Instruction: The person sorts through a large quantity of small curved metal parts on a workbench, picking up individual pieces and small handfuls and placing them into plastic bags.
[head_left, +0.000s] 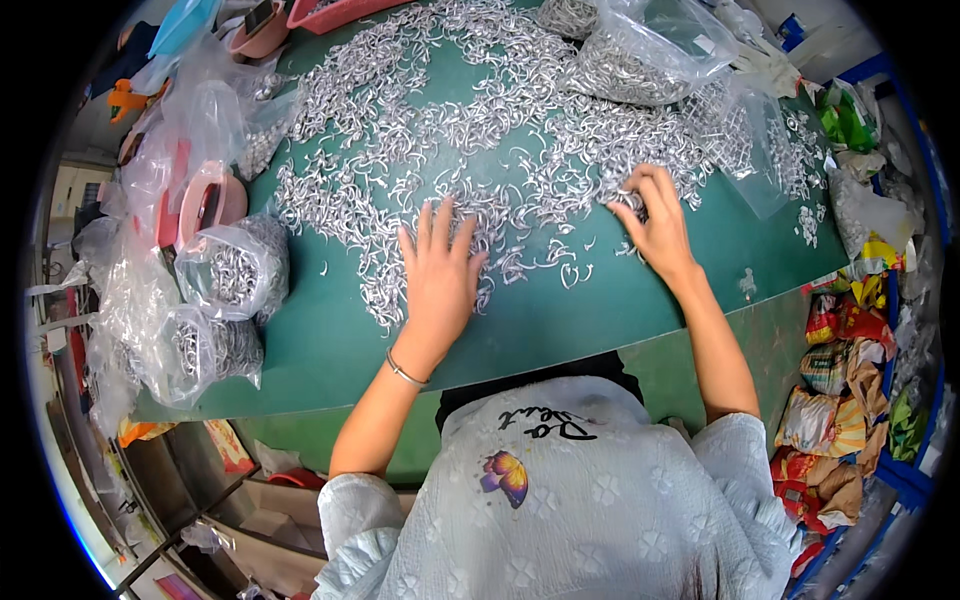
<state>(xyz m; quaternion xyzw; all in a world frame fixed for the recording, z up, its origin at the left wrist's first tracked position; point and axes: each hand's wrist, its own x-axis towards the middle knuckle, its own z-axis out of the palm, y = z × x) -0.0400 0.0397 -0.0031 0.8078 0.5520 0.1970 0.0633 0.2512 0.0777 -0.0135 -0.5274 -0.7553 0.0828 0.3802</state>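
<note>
Spreading over loose silvery curved pieces, the left hand has its fingers apart and grips nothing visible. The right hand is curled, its fingers pinching a small clump of the pieces. The work looks well short of finished: clear bags at the left already contain such pieces, and a large clear bag at the far right holds similar grey ones, yet a great many lie loose in a broad, scattered band in front of the hands. Beneath them is a smooth green tabletop, bare along the near edge. A pink basin sits at its left, a red tray at the far edge. Around are a green floor and, to the right, colourful packages stacked beside blue shelving.
</note>
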